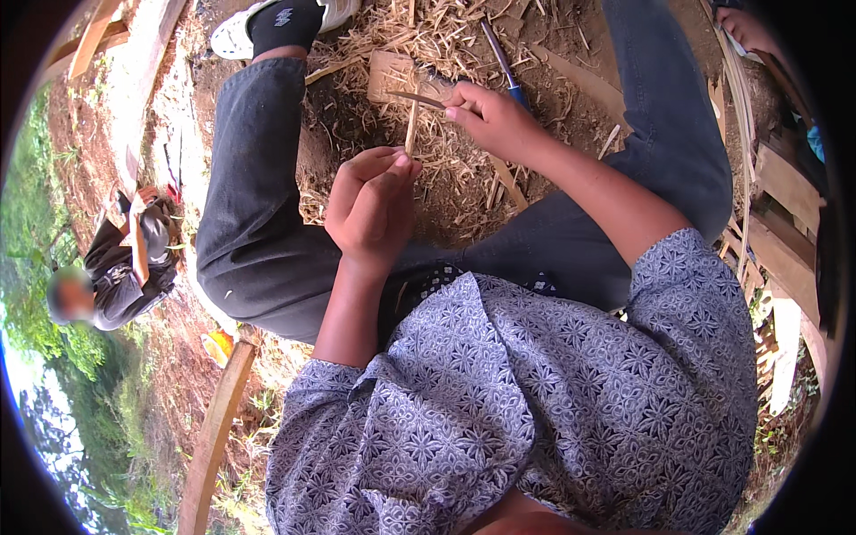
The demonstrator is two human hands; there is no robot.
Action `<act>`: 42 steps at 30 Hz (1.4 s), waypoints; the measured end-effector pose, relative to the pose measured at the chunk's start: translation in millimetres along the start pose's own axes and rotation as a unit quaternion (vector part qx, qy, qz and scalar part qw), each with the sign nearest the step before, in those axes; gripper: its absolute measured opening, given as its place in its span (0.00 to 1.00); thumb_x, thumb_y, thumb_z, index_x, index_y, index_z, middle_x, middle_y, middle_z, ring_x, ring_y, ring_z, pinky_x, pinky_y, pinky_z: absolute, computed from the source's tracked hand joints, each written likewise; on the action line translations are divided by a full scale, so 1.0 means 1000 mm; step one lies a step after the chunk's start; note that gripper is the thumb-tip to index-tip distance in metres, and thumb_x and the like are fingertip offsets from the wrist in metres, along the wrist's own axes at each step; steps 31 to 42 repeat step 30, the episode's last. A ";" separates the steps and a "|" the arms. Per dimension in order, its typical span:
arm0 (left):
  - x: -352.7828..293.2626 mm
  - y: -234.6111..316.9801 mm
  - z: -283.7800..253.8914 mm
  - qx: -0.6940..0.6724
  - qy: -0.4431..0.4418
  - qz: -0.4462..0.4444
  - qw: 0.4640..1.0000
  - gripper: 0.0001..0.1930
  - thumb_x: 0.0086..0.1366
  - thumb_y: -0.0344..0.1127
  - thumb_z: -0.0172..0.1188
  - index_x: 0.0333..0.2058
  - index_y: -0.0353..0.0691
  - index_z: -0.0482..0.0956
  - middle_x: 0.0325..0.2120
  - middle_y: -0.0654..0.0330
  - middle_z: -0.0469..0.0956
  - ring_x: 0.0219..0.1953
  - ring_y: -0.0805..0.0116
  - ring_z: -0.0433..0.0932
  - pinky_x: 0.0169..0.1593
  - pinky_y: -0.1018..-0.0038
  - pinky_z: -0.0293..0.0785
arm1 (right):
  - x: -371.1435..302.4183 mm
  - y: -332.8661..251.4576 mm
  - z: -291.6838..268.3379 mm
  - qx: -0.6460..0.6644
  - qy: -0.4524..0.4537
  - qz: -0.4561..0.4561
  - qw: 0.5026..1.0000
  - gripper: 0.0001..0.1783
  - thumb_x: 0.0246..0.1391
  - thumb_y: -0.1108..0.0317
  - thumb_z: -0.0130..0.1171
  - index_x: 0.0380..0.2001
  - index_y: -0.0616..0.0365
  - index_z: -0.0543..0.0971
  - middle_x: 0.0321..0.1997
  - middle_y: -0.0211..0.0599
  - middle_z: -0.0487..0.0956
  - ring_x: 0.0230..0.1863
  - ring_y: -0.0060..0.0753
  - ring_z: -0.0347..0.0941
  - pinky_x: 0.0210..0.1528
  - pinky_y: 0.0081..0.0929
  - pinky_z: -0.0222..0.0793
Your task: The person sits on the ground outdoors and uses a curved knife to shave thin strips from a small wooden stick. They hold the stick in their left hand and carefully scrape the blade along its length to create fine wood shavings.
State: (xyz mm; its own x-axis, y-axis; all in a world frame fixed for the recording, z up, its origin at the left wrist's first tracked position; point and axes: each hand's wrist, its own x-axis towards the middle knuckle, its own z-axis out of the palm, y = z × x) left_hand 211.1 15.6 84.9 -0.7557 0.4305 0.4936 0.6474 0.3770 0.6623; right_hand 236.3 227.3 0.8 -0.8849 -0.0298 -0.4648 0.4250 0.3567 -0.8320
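Observation:
My left hand (373, 201) is closed, pinching a short, thin, pale wooden stick (411, 129) that points away from me. In my right hand (499, 123) is a knife, the fingers wrapped round its handle, which they hide. The narrow knife blade (417, 97) lies across the far end of the stick and seems to touch it. Just beyond the blade, a small flat wooden block (389, 71) rests on the ground among wood shavings (455, 178). Both hands are held over the shavings, between my spread legs.
A long tool with a blue handle (517, 96) lies beyond my right hand. Wooden boards (785, 241) are piled at the right, near another person's hand (747, 28). At the left sits a person in dark clothes (134, 259); a curved plank (214, 437) lies nearer.

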 end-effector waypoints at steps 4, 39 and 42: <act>-0.001 0.002 -0.002 -0.005 0.000 0.003 1.000 0.12 0.55 0.17 0.71 0.34 0.37 0.79 0.32 0.51 0.83 0.36 0.61 0.86 0.36 0.71 0.83 | 0.000 0.005 0.008 0.033 0.005 -0.051 0.998 0.10 0.68 0.61 0.57 0.42 0.57 0.76 0.25 0.25 0.74 0.26 0.15 0.67 0.30 0.22 0.64; -0.001 0.000 -0.003 -0.017 0.015 -0.023 0.999 0.12 0.56 0.17 0.70 0.36 0.38 0.81 0.33 0.52 0.83 0.37 0.57 0.86 0.38 0.70 0.83 | -0.001 -0.004 0.012 -0.025 0.028 -0.058 0.998 0.12 0.67 0.60 0.58 0.46 0.55 0.77 0.30 0.29 0.82 0.32 0.18 0.75 0.36 0.24 0.69; -0.001 0.000 -0.003 -0.017 0.015 -0.023 0.999 0.12 0.56 0.17 0.70 0.36 0.38 0.81 0.33 0.52 0.83 0.37 0.57 0.86 0.38 0.70 0.83 | -0.001 -0.004 0.012 -0.025 0.028 -0.058 0.998 0.12 0.67 0.60 0.58 0.46 0.55 0.77 0.30 0.29 0.82 0.32 0.18 0.75 0.36 0.24 0.69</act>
